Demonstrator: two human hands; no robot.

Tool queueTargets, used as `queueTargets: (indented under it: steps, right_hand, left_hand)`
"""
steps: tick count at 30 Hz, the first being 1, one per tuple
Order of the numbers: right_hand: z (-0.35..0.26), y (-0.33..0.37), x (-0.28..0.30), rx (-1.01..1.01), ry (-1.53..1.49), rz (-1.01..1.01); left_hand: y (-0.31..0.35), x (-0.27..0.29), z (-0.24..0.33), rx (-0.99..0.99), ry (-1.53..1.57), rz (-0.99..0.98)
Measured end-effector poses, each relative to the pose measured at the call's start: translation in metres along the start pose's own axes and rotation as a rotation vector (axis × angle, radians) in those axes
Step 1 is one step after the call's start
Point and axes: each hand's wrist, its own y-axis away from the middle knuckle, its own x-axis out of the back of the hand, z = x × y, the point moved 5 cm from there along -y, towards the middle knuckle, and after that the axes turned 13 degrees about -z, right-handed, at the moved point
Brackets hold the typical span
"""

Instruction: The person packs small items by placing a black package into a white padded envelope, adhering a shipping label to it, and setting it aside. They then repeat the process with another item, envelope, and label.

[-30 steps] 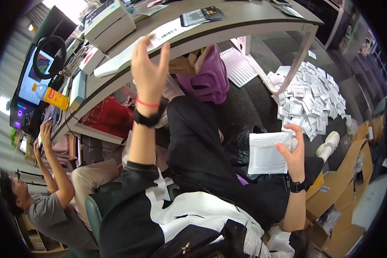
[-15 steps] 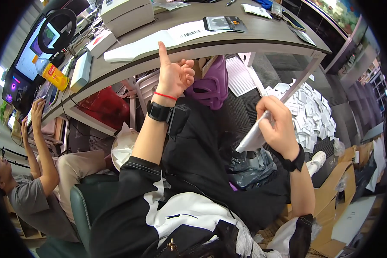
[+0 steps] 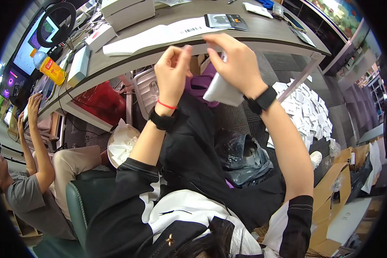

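My left hand (image 3: 172, 71), slightly blurred, is raised in front of the table's edge. Its fingers are curled in and the thumb lies close to them; anything between them is hidden. Close by on the right, my right hand (image 3: 237, 64) holds a flat silvery-white packet (image 3: 224, 91) that hangs below the palm. The index finger and thumb of that hand stretch toward the left hand, apart from each other. Just beyond both hands, a long white strip of labels (image 3: 152, 38) with a barcode lies along the table edge, beside a dark flat packet (image 3: 225, 21).
A black plastic bag (image 3: 245, 161) is by my legs. White packets (image 3: 307, 114) are heaped on the floor at right, near cardboard (image 3: 331, 210). A lined bin (image 3: 112, 148) stands left. A bottle (image 3: 51, 71) is on the table (image 3: 271, 32); a co-worker (image 3: 34, 189) sits far left.
My right hand has moved up and left with the silvery-white packet, coming close to my left hand. My left thumb, upright before, is now bent toward the curled fingers.
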Motion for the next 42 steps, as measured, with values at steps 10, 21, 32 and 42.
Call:
queueTargets:
  steps: [10, 21, 32, 42]
  right_hand:
    - [0.052, -0.029, -0.050, 0.061, -0.145, -0.029]
    - [0.033, -0.016, -0.034, 0.042, -0.056, 0.037]
    - [0.034, -0.016, -0.036, -0.025, -0.028, 0.029]
    - [0.037, -0.023, -0.034, -0.025, 0.000, -0.026]
  left_hand:
    - [0.006, -0.002, -0.037, 0.417, 0.218, -0.199]
    - [-0.003, -0.018, -0.036, 0.183, 0.397, 0.001]
    - [-0.003, -0.023, -0.043, 0.219, 0.514, -0.089]
    - [-0.008, -0.018, -0.044, 0.190, 0.349, -0.061]
